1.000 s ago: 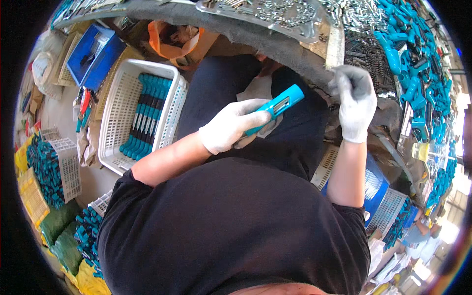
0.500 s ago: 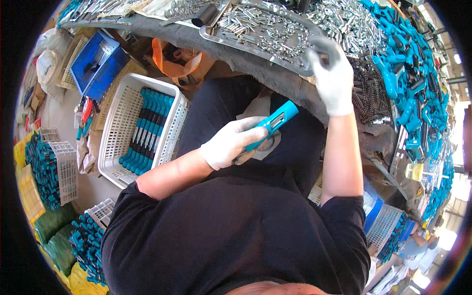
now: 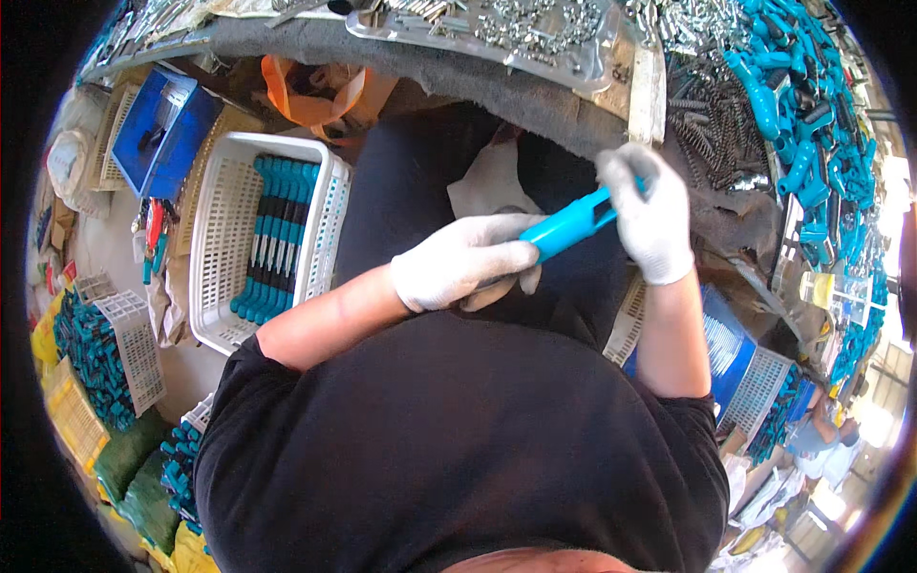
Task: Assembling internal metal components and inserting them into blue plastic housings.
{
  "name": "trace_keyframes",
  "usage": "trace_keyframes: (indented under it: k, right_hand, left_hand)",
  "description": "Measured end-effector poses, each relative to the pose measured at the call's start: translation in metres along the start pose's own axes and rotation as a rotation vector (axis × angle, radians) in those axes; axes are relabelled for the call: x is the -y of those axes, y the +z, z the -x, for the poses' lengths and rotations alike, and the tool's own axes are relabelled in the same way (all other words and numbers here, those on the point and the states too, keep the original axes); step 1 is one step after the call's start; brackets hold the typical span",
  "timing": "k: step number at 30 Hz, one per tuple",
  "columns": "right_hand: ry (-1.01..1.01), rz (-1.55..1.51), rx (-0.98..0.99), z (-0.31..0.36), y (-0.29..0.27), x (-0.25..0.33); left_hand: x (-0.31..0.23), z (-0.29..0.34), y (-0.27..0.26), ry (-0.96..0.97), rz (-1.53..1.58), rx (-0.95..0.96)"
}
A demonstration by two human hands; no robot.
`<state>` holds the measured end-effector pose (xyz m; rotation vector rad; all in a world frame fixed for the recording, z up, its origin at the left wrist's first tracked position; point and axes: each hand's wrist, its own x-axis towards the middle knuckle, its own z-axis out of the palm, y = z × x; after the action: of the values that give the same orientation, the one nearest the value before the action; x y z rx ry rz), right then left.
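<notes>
A teal plastic tubular handle (image 3: 564, 231) with a long slot is held slanting over my lap. My gloved left hand (image 3: 457, 263) is wrapped round its lower end, thumb on top. The fingers of my gloved right hand (image 3: 653, 218) are closed about the upper, slotted end, with a bit of teal showing between them. Whether a small part sits in those fingers as well is hidden. Beyond the hands, on the bench, is a clear tray (image 3: 458, 45) of small metal pins and fittings.
To my left stands a white basket (image 3: 332, 205) with a row of teal-and-black handles (image 3: 277, 239). Near it are a blue bin (image 3: 162, 143) and an orange-handled bag (image 3: 320, 115). Dark springs (image 3: 712, 143) and a teal parts heap (image 3: 812, 124) lie on the bench at right.
My right hand has come down from the metal parts tray to the handle's upper end and closed there. The handle is now tilted flatter, and the view has shifted slightly.
</notes>
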<state>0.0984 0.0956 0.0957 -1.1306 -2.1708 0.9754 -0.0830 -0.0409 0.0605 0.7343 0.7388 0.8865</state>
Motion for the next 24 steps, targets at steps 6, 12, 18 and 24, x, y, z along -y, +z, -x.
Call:
trace_keyframes:
  k: [6,12,18,24]
  right_hand:
    - [0.01,0.138,-0.118,-0.024,-0.043,0.003]
    - [-0.149,0.2,-0.596,-0.048,-0.08,-0.021]
    - [-0.34,0.682,-0.468,-0.063,-0.039,-0.046]
    - [-0.429,0.212,-0.341,-0.015,-0.015,-0.02]
  left_hand:
    - [0.001,0.005,-0.002,-0.004,-0.012,-0.041]
    - [-0.002,0.006,0.004,0.0,0.037,-0.133]
    - [0.002,0.004,0.006,-0.03,0.099,-0.187]
    - [0.003,0.006,0.003,-0.061,0.139,-0.205]
